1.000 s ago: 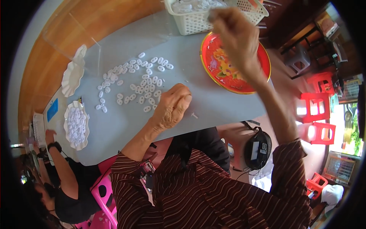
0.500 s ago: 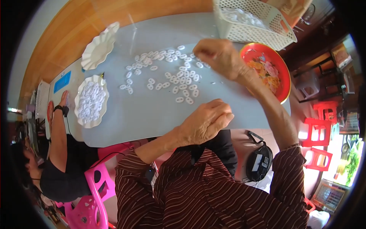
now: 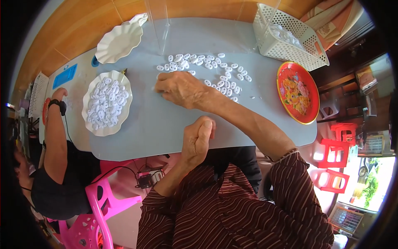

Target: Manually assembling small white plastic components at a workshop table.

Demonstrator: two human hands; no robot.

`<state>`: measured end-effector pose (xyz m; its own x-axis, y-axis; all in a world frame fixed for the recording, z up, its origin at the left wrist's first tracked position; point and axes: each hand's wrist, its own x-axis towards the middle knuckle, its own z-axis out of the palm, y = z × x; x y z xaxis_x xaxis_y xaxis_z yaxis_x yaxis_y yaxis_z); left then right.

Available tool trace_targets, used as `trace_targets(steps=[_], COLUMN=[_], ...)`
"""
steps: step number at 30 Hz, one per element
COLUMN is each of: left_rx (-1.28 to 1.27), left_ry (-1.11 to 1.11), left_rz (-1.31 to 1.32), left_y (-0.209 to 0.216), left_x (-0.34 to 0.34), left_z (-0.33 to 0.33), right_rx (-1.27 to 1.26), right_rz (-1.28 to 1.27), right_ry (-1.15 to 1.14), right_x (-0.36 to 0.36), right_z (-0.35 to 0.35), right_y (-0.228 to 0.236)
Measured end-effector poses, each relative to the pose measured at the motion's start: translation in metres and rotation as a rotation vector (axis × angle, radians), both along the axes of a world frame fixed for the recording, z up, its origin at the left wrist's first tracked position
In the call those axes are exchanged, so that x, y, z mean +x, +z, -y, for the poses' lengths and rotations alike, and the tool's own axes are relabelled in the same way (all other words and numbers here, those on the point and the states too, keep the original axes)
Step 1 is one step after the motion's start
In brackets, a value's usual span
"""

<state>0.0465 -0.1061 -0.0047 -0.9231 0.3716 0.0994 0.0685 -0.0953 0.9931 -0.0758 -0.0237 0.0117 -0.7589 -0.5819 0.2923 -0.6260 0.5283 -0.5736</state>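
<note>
Small white oval plastic pieces with two holes (image 3: 182, 62) lie scattered over the grey tabletop (image 3: 137, 128). My right hand (image 3: 182, 88) reaches across to the left end of the scatter, palm down. Its fingers are bent together low over the table and slightly blurred; whatever they pinch is hidden, and the hand covers some of the pieces. Close to the table's front edge, my left hand (image 3: 199, 139) is curled into a fist with the thumb on top, its contents out of sight. A scalloped cream dish (image 3: 87, 106) heaped with the same pieces stands to the left.
Another scalloped dish (image 3: 120, 43) sits at the back left. At the back right is a white perforated basket (image 3: 286, 54) holding clear plastic bags; a red floral tray (image 3: 282, 101) lies before it. A co-worker's arm (image 3: 56, 141) rests at the left, beside a pink chair (image 3: 105, 203).
My right hand has swung left, from the right end of the scatter to its left end. My left fist has drawn leftward and turned thumb-up. The whole view has shifted somewhat.
</note>
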Motion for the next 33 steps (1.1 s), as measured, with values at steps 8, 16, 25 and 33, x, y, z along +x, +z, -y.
trace_targets(steps=[8, 16, 25, 33], left_rx=[0.009, -0.058, -0.092, -0.081], left_ry=[-0.028, -0.042, -0.023, -0.023], left_rz=[-0.088, -0.148, -0.128, -0.122], left_y=[-0.007, -0.004, -0.004, -0.004], left_x=[-0.002, -0.001, 0.0, 0.001], left_z=[0.001, -0.003, -0.005, -0.006], right_rx=[0.008, 0.053, 0.269, 0.293], right_rz=[0.098, 0.014, 0.124, 0.291], right_ry=[-0.039, -0.162, -0.238, -0.181], right_x=[0.018, 0.021, 0.004, -0.005], right_z=[-0.051, -0.067, -0.052, -0.052], right_y=[0.002, 0.003, 0.008, 0.02])
